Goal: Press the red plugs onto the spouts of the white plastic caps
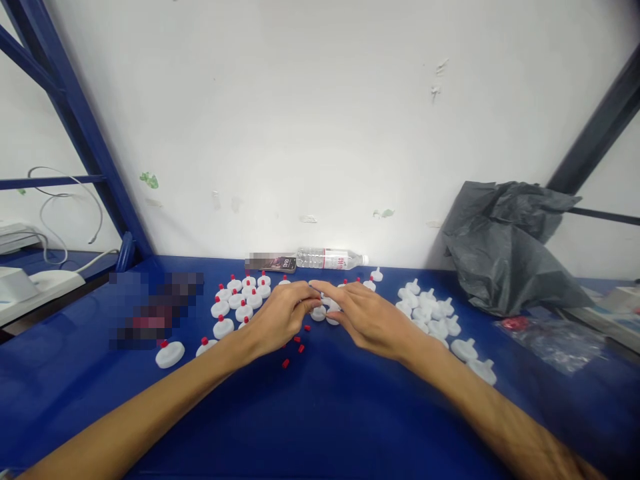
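My left hand (287,312) and my right hand (367,315) meet over the middle of the blue table. The left fingers and thumb are drawn together in a pinch; whatever sits between them is too small to make out. Over their tips reaches my right index finger, stretched out, with its thumb apart below. White round discs with spouts (319,313) show between and behind the hands, partly covered. Several small red caps (301,348) lie loose just below my left hand.
Left of the hands stand several white discs with red caps (243,312). On the right are uncapped white discs (438,328), a grey plastic bag (505,247) and a clear bag (560,343). A water bottle (330,259) and a phone (275,263) lie by the wall.
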A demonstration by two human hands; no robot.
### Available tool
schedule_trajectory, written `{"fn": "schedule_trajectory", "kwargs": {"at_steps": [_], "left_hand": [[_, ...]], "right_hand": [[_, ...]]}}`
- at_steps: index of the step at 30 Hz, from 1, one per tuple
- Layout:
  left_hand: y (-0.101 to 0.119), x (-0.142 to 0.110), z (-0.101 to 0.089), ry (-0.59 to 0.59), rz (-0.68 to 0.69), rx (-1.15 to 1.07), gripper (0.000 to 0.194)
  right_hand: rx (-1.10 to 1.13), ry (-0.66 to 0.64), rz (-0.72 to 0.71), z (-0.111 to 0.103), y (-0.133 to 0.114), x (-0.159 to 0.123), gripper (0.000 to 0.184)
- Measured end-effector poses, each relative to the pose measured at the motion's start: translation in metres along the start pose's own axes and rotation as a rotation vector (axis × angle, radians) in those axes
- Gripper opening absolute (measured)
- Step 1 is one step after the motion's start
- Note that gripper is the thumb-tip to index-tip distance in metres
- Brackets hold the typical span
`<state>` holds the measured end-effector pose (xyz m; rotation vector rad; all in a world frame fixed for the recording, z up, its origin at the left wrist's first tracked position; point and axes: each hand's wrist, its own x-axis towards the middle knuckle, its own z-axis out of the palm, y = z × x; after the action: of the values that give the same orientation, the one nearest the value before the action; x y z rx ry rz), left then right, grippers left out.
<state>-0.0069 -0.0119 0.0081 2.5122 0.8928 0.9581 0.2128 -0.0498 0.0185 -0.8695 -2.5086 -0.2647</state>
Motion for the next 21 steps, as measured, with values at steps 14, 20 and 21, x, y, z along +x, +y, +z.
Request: {"fn": "schedule_trajectory", "kwargs": {"at_steps": [14, 20, 21], "left_hand": [[0.008, 0.001, 0.000, -0.098, -0.076, 0.352, 0.022], [0.003, -0.001, -0.006, -0.244, -0.165, 0.363, 0.014], [0.003, -0.001, -0.007, -0.251, -0.178, 0.354, 0.013]], "right_hand": [[-0.101, 0.060, 0.356, -0.027, 0.060, -0.012, 0.033], [-0.208, -0.130, 0.597, -0.021, 0.104, -0.032, 0.041], [-0.206, -0.164, 0.599, -0.019, 0.107, -0.034, 0.041]]}}
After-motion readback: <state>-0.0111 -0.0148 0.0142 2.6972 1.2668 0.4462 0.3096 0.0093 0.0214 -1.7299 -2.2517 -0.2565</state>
